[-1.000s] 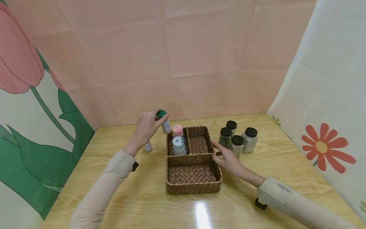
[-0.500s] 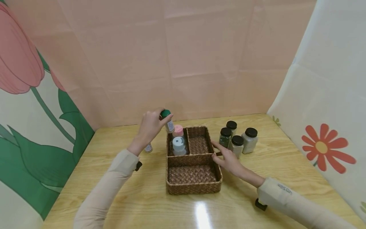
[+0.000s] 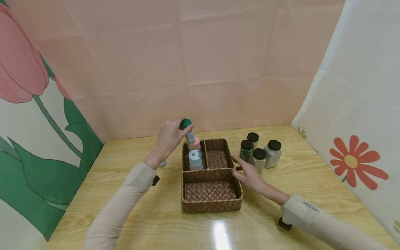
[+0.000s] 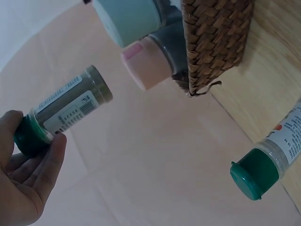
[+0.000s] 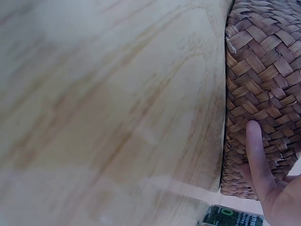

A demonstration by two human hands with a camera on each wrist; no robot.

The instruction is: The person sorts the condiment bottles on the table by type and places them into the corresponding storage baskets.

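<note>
Rightward, toward the woven basket (image 3: 212,206), the left hand (image 3: 168,138) has been moved; the basket is touched by the right hand (image 3: 251,176), fingers spread. Near frame centre, the green-capped jar (image 3: 190,137), probably light and stiff, is pinched by its cap (image 4: 31,137), seemingly the best hold.

Left sleeve (image 3: 114,206), eight o'clock: long, beige; black block (image 3: 155,180) at wrist. Right sleeve (image 3: 328,220), four o'clock: matching; dark lettering (image 3: 311,206), black wrist-block (image 3: 284,224).
</note>
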